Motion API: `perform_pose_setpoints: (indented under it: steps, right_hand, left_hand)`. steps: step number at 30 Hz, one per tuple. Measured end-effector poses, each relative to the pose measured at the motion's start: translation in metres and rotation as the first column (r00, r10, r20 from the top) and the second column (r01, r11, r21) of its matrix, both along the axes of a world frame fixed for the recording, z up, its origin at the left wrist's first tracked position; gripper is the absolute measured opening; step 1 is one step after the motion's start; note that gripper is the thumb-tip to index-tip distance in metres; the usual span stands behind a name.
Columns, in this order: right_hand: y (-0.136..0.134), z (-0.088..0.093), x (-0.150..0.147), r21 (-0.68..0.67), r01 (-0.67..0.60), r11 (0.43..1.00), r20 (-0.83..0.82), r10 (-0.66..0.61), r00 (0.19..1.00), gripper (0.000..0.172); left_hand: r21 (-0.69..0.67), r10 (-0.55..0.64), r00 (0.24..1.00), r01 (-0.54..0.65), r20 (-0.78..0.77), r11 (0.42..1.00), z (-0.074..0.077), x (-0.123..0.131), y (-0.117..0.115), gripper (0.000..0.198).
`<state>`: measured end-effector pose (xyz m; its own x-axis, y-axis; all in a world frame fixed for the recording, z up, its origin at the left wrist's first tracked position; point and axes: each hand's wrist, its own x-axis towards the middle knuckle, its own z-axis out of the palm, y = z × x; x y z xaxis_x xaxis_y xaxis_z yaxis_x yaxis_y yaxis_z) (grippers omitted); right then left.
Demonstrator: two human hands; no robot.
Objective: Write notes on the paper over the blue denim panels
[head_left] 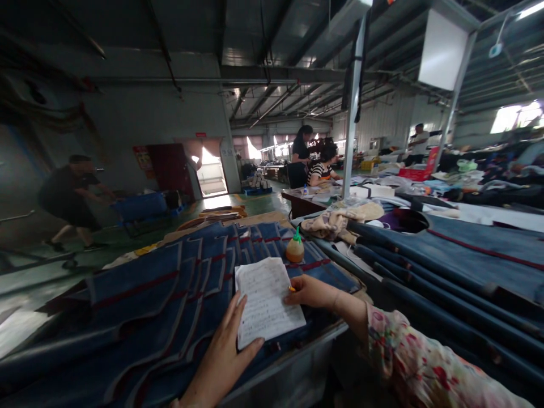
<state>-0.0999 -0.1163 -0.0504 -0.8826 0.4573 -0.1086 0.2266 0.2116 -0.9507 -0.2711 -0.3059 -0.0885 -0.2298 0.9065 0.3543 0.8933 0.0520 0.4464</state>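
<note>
A small white paper with handwriting lies on a stack of dark blue fabric pieces with red stripes. My left hand rests flat along the paper's left and lower edge, fingers spread. At the paper's right edge, my right hand is closed around a small yellow-orange pen or marker, of which only the tip shows. A floral sleeve covers my right forearm.
A small orange bottle with a green cap stands just beyond the paper. Rolled blue fabric and a beige cloth lie to the right. Several people work at tables behind; one person pushes a blue cart at left.
</note>
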Motion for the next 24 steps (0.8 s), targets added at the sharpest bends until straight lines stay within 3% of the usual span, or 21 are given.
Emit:
perform_pose_setpoints:
  steps: [4, 7, 9, 11, 14, 17, 20, 22, 24]
  right_hand:
    - [-0.024, 0.005, 0.022, 0.232, 0.024, 0.972, -0.169, 0.016, 0.985, 0.018]
    - [-0.045, 0.012, 0.046, 0.436, -0.019, 0.9, -0.245, 0.139, 0.959, 0.02]
    - [-0.055, 0.013, 0.061, 0.596, -0.099, 0.797, -0.23, 0.288, 0.93, 0.021]
    - [-0.06, 0.009, 0.073, 0.699, -0.142, 0.701, -0.185, 0.37, 0.911, 0.029]
    - [-0.06, -0.001, 0.081, 0.779, -0.073, 0.623, -0.133, 0.278, 0.951, 0.041]
    - [-0.057, -0.008, 0.079, 0.824, 0.018, 0.567, -0.135, 0.165, 0.977, 0.047]
    - [-0.058, -0.01, 0.072, 0.864, 0.024, 0.503, -0.105, 0.134, 0.985, 0.055]
    - [-0.059, -0.009, 0.067, 0.876, 0.014, 0.482, -0.089, 0.134, 0.987, 0.055]
    - [-0.061, -0.008, 0.062, 0.867, 0.025, 0.498, -0.116, 0.153, 0.981, 0.047]
  left_hand:
    - [0.008, 0.088, 0.99, -0.089, 0.107, 0.996, -0.001, -0.005, -0.005, 0.091]
    - [0.005, 0.008, 0.993, -0.008, 0.119, 1.0, 0.005, -0.009, -0.015, 0.093]
    - [0.007, -0.082, 0.996, 0.082, 0.042, 0.997, 0.011, -0.011, -0.021, 0.08]
    - [-0.031, -0.149, 0.987, 0.147, -0.061, 0.989, 0.016, -0.01, -0.026, 0.054]
    - [-0.065, -0.189, 0.966, 0.18, -0.175, 0.982, 0.021, -0.003, -0.028, 0.037]
    - [-0.06, -0.169, 0.95, 0.158, -0.262, 0.986, 0.022, 0.006, -0.026, 0.042]
    - [-0.061, -0.15, 0.93, 0.137, -0.335, 0.989, 0.021, 0.011, -0.024, 0.054]
    - [-0.061, -0.167, 0.917, 0.156, -0.361, 0.986, 0.022, 0.012, -0.023, 0.059]
    - [-0.057, -0.212, 0.914, 0.206, -0.347, 0.977, 0.023, 0.012, -0.024, 0.059]
